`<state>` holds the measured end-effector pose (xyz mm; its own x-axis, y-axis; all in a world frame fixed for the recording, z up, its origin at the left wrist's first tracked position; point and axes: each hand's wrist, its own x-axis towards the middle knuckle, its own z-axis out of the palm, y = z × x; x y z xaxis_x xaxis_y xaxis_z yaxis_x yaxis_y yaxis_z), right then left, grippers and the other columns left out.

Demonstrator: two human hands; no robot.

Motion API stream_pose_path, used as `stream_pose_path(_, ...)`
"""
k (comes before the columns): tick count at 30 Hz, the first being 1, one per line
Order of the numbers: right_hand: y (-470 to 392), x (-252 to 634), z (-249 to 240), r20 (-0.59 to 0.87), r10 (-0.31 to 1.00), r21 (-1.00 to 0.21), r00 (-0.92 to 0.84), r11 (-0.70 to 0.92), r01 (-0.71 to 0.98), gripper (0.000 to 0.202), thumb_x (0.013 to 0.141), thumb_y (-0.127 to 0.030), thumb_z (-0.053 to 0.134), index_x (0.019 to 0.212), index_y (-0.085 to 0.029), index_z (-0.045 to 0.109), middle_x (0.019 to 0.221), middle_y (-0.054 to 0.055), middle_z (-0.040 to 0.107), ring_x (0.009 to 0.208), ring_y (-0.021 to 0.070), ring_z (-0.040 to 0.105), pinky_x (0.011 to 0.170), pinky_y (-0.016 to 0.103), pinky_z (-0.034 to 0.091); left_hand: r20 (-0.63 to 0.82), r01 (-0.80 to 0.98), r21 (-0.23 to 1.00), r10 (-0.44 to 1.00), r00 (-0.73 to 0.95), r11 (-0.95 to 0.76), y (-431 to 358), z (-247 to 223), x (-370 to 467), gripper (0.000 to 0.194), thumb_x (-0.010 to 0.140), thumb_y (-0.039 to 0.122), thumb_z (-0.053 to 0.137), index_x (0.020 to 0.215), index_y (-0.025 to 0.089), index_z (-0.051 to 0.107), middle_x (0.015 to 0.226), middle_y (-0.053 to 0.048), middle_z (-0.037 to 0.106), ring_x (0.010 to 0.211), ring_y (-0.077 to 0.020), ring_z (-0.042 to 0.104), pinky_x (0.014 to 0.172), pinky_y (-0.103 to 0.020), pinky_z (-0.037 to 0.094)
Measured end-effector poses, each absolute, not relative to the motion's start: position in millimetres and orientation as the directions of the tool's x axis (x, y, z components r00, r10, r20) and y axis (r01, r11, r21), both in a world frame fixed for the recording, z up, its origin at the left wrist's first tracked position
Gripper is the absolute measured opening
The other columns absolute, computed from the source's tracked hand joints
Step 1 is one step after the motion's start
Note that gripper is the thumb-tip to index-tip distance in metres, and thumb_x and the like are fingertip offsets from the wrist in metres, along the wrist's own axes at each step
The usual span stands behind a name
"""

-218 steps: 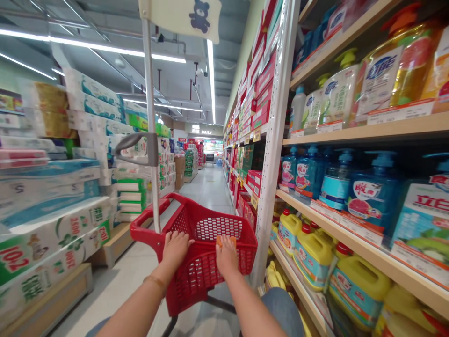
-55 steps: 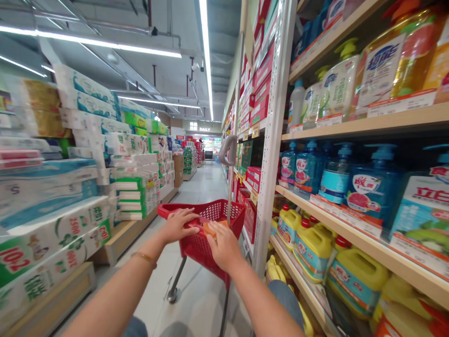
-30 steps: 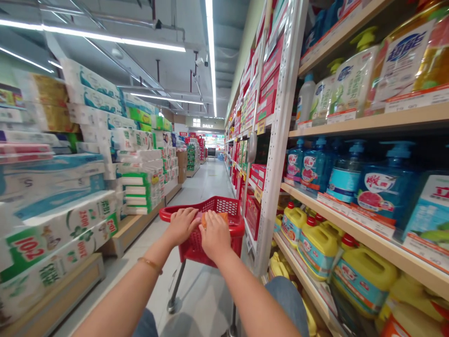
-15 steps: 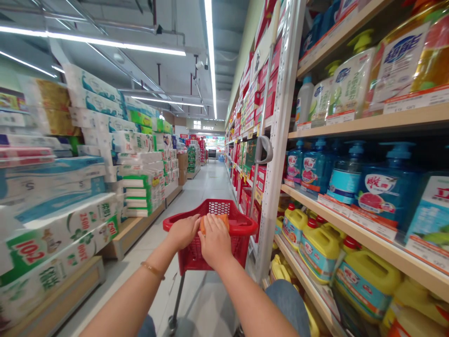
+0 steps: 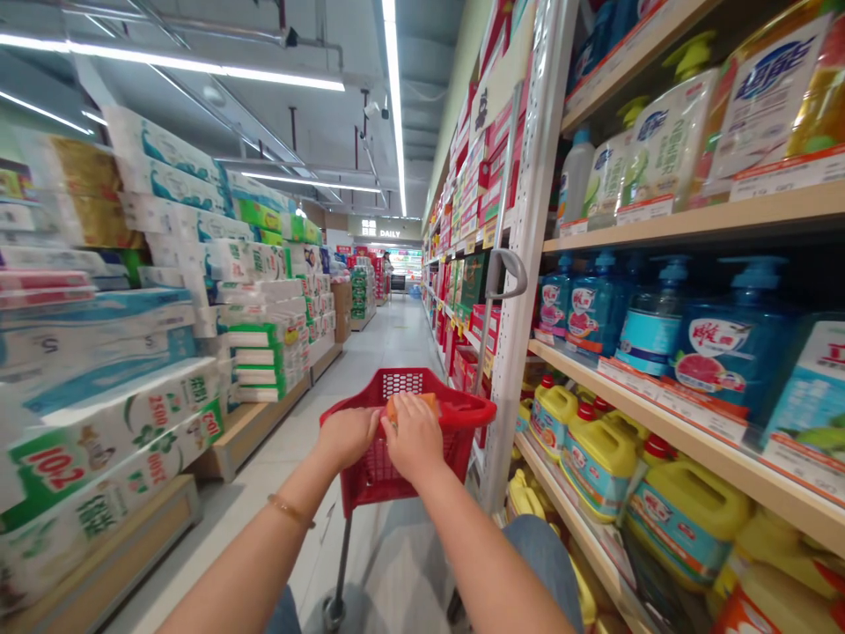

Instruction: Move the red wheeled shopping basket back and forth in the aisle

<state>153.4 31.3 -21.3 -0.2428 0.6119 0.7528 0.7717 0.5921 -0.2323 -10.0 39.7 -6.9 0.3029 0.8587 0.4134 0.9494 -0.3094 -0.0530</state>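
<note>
- Cart (image 5: 360,475) is standing on the floor (image 5: 386,343) straight ahead of the person, its thick near rim (image 5: 470,416) lying under both hands.
- Left hand (image 5: 349,434) is resting on the rim, knuckles up, fingers bending forward over it; how firmly they are gripping, I cannot tell, as the tips are largely hidden.
- Right hand (image 5: 415,438) is pressing a cloth (image 5: 428,401), fingers lying close together and curling over it, just beside the left hand.
- Cloth, orange, is sitting on the rim beneath the right hand; it is looking soft and light, probably giving under pressure, so a flat palm with bent fingers is suiting it better than a pinch.
- Cart is seeming stiff and hollow, likely moulded plastic, so light for its bulk and hardly fragile; its smooth rim may be turning slippery if damp.
- Wheel (image 5: 334,609) is likely letting it roll or swivel under one-sided pushing, so a steadying hold is belonging on the rim.
- Pole (image 5: 503,202) is rising on the person's right, bearing a grey handle (image 5: 513,275); pulling up there would probably be tipping the cart.
- Shelf (image 5: 660,224) is running close on that side, yellow jugs (image 5: 687,519) standing low.
</note>
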Motion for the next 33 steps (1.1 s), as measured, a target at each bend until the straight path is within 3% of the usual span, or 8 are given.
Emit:
stream_pose_path(3,30.7,154.4,-22.1,0.753,0.585,-0.215,-0.303,0.653,0.726,0.049,0.091,-0.041,0.053,0.131,-0.014,0.053,0.134,0.012,0.056,0.127,0.0230,0.046,0.110,0.038,0.032,0.406,0.924,-0.042,0.839,0.363,-0.380,36.6,-5.4,-13.7,0.047,0.097,0.037,0.022,0.099,0.020,0.066,0.098,-0.009,0.073,0.089,-0.0222,0.068,0.075,-0.033,0.048)
stream_pose_path(6,36.1,174.0,-23.7,0.742,0.603,-0.234,-0.292,0.642,0.730,0.052,0.089,-0.040,0.057,0.134,-0.015,0.051,0.135,0.011,0.055,0.127,0.0230,0.046,0.109,0.039,0.033,0.422,0.949,-0.065,0.853,0.306,-0.309,35.2,-4.0,-21.3,0.054,0.098,0.038,0.017,0.085,0.019,0.066,0.089,-0.009,0.074,0.084,-0.0223,0.067,0.074,-0.033,0.047)
stream_pose_path(12,44.3,182.7,-22.7,0.721,0.666,-0.285,-0.192,0.538,0.793,0.041,0.095,-0.029,0.046,0.130,-0.011,0.055,0.133,0.013,0.056,0.131,0.0235,0.043,0.113,0.042,0.027,0.437,0.962,-0.065,0.860,0.265,-0.264,33.1,-5.9,-8.9,0.055,0.098,0.037,0.017,0.083,0.015,0.066,0.085,-0.013,0.073,0.079,-0.0244,0.067,0.072,-0.036,0.046)
stream_pose_path(16,33.2,160.4,-22.9,0.736,0.617,-0.236,-0.280,0.621,0.747,0.042,0.094,-0.032,0.048,0.130,-0.011,0.055,0.134,0.012,0.056,0.130,0.0216,0.044,0.113,0.039,0.028,0.461,0.899,0.010,0.800,0.385,-0.438,29.2,-8.0,-4.5,0.047,0.097,0.035,0.023,0.093,0.015,0.065,0.090,-0.011,0.072,0.081,-0.0215,0.066,0.073,-0.033,0.046)
stream_pose_path(19,26.2,161.8,-23.9,0.738,0.576,-0.203,-0.351,0.686,0.699,0.041,0.093,-0.033,0.049,0.130,-0.015,0.055,0.134,0.008,0.057,0.130,0.0199,0.044,0.113,0.038,0.027,0.460,0.831,0.098,0.766,0.450,-0.547,27.1,-8.6,-16.5,0.046,0.097,0.039,0.023,0.087,0.018,0.063,0.086,-0.007,0.070,0.081,-0.0198,0.063,0.076,-0.032,0.046)
stream_pose_path(23,30.7,183.4,-23.7,0.735,0.606,-0.239,-0.305,0.652,0.720,0.043,0.094,-0.031,0.047,0.133,-0.016,0.052,0.136,0.008,0.054,0.132,0.0209,0.042,0.113,0.041,0.028,0.519,0.805,0.215,0.763,0.386,-0.553,33.4,-17.6,-27.5,0.050,0.098,0.041,0.018,0.080,0.019,0.060,0.083,-0.006,0.067,0.083,-0.0195,0.059,0.081,-0.033,0.045)
stream_pose_path(27,36.7,186.3,-24.9,0.729,0.653,-0.295,-0.204,0.569,0.767,0.041,0.094,-0.029,0.045,0.132,-0.013,0.053,0.135,0.011,0.055,0.131,0.0227,0.043,0.113,0.042,0.028,0.585,0.838,0.244,0.763,0.274,-0.488,46.1,-35.2,-16.5,0.049,0.097,0.036,0.015,0.074,0.020,0.055,0.077,-0.006,0.062,0.078,-0.0192,0.056,0.078,-0.033,0.045)
stream_pose_path(33,18.4,157.0,-30.8,0.737,0.589,-0.235,-0.331,0.682,0.692,0.041,0.094,-0.030,0.047,0.131,-0.014,0.054,0.136,0.009,0.055,0.131,0.0206,0.042,0.113,0.039,0.027,0.597,0.870,0.250,0.775,0.206,-0.424,47.6,-44.4,-11.0,0.046,0.097,0.035,0.014,0.073,0.020,0.051,0.074,-0.005,0.059,0.075,-0.0188,0.055,0.077,-0.034,0.044)
